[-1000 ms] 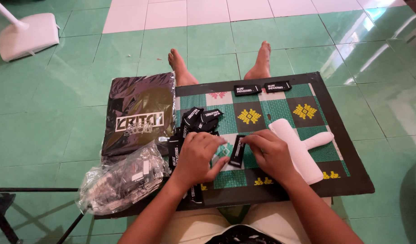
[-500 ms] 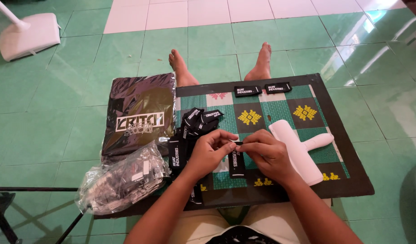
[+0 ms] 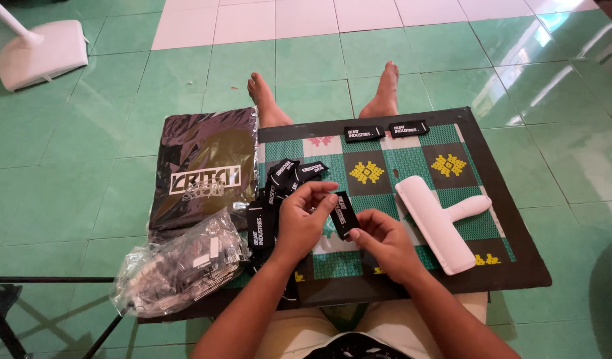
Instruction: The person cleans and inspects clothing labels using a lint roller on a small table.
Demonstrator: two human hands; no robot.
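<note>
Black label (image 3: 344,214) between both hands

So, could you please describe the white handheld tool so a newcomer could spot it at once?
Find the patterned mat with a black border on the green tiled floor. On its right side, beside the right hand, lies the white roller tool, the only white, handled object there; the other pieces on the mat are small black labels.

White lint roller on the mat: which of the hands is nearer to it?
Right. The right hand sits just left of the white lint roller, almost beside it; the left hand is farther left, past the black label.
</note>
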